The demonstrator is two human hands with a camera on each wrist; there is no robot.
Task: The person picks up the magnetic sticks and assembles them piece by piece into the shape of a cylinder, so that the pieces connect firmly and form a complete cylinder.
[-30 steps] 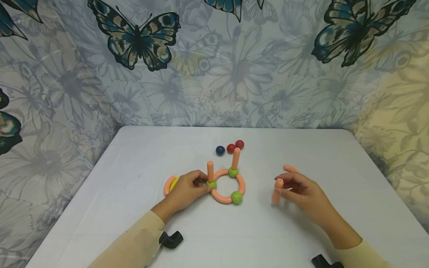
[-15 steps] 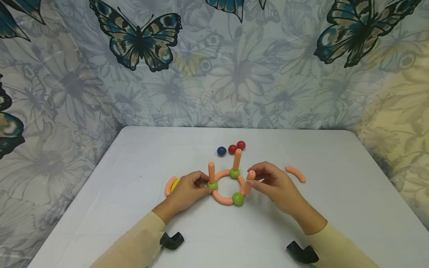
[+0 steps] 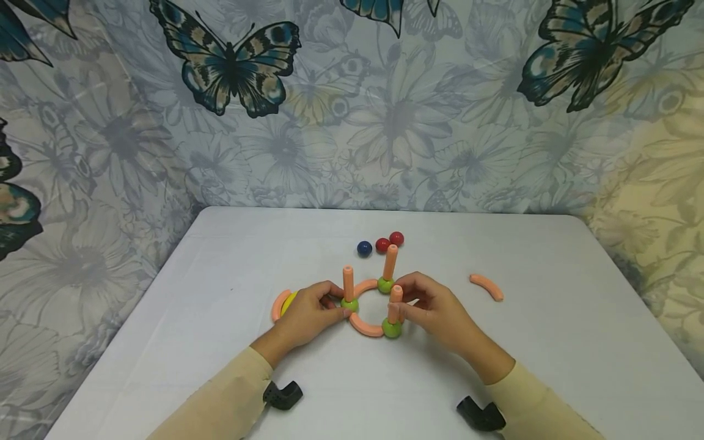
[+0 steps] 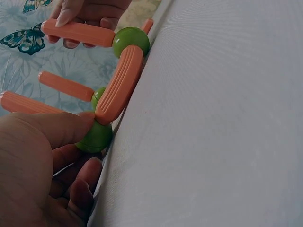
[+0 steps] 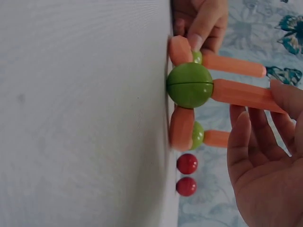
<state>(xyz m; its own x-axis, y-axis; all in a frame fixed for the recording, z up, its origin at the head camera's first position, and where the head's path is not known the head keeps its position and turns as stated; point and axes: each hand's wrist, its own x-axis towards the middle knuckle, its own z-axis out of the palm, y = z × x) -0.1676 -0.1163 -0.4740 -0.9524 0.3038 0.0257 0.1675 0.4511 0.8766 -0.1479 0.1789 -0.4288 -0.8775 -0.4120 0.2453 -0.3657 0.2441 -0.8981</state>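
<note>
A ring of curved orange pieces (image 3: 365, 327) joined by green balls lies on the white table. My left hand (image 3: 308, 315) pinches the left green ball (image 3: 349, 305), from which an orange stick (image 3: 348, 283) rises. Another upright stick (image 3: 389, 263) stands on the back ball (image 3: 385, 285). With thumb and fingers, my right hand (image 3: 442, 315) holds a third orange stick (image 3: 395, 302) upright at the front right green ball (image 3: 392, 329). In the right wrist view, the lower end of this stick (image 5: 244, 94) meets the ball (image 5: 190, 85); how deep it sits cannot be seen.
Behind the ring lie a blue ball (image 3: 364, 249) and two red balls, one (image 3: 382, 245) nearer than the other (image 3: 396, 238). A loose curved orange piece (image 3: 486, 287) lies to the right. Yellow and orange curved pieces (image 3: 277, 305) show partly behind my left hand.
My right hand has carried the orange stick leftward from the right side of the table onto the front right green ball. My left hand has stayed on its ball.
</note>
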